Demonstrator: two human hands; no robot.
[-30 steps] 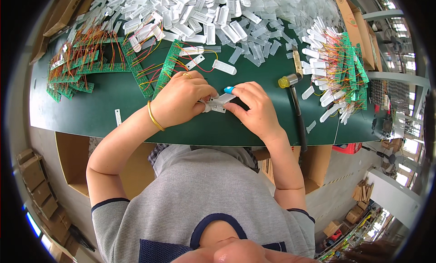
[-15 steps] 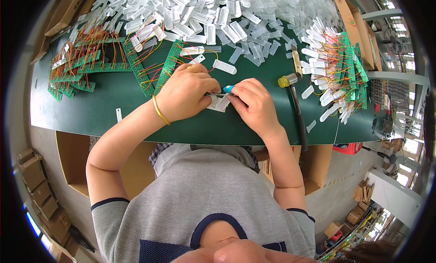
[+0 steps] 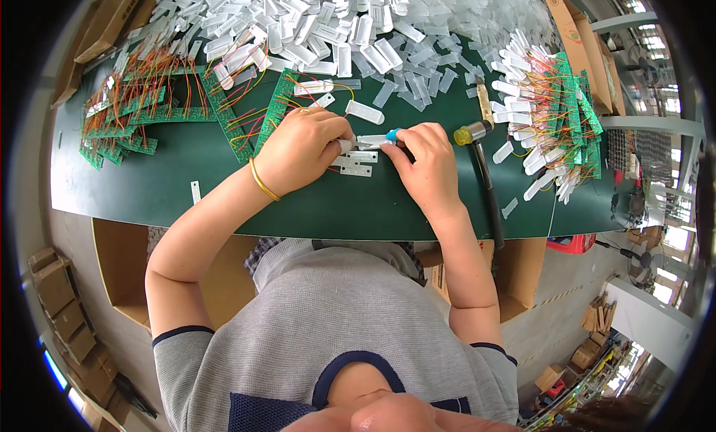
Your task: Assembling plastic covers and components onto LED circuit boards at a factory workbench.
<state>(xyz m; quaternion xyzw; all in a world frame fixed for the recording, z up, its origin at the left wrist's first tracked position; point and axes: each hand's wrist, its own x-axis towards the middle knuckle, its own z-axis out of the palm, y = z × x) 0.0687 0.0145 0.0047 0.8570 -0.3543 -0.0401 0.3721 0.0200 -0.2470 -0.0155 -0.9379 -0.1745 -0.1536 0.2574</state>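
One white piece (image 3: 373,140) — long axis left-right (roughly).

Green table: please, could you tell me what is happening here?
A person holds a small white part between the fingertips of the left hand and right hand, over a green table. White strips show just nearer the person. A hammer lies rightward; wired circuit boards lie on both sides.

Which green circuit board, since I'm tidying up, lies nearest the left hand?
The board beside the left hand, far end leaning right; other boards lie farther left or far right.
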